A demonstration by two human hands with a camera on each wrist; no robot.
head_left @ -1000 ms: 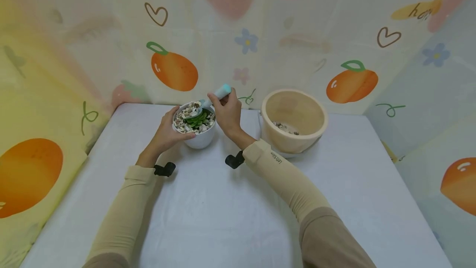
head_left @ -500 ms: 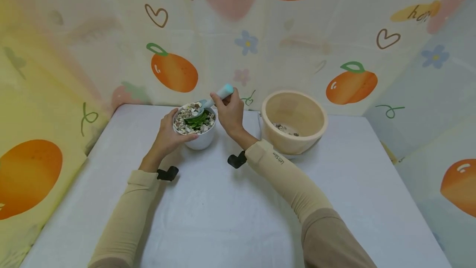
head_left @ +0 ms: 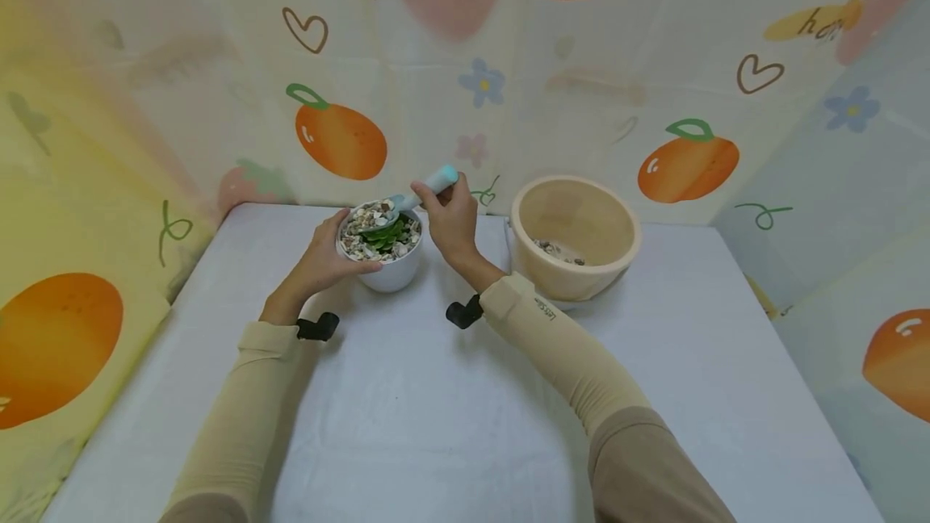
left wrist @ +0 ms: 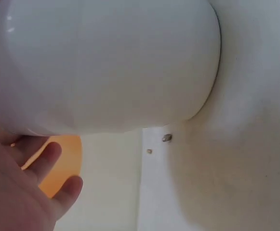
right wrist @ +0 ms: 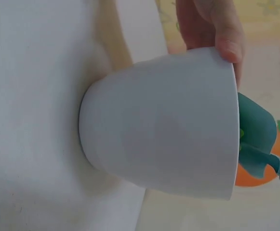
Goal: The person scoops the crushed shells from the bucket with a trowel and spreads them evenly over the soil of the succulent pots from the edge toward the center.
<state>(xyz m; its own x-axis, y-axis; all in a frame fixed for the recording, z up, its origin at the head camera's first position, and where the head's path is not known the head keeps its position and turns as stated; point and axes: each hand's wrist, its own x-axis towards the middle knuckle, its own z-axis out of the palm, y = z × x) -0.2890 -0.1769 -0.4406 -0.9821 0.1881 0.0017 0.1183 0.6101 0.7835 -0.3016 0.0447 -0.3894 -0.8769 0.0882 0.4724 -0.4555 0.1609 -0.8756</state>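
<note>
A white pot (head_left: 393, 274) stands upright at the back of the table, filled with pale pebbles (head_left: 353, 243) around a green succulent (head_left: 385, 237). My left hand (head_left: 324, 258) grips the pot from its left side, thumb at the near rim; in the right wrist view that thumb (right wrist: 229, 45) presses the rim. With the fingers of my right hand (head_left: 452, 224) I pinch the pale handle of a small trowel (head_left: 438, 179). Its teal blade (right wrist: 258, 127) lies over the pot's mouth, bearing pebbles and partly covering the plant.
Right of the pot stands a large cream planter (head_left: 577, 284) with some pebbles (head_left: 558, 250) at its bottom. Two small stones (left wrist: 166, 137) lie on the white table (head_left: 407, 426) by the pot. A fruit-print cloth (head_left: 421, 119) hangs close behind.
My right hand and the trowel have shifted slightly to the right since a second ago. The left wrist has moved a little, while the grip on the pot stays the same.
</note>
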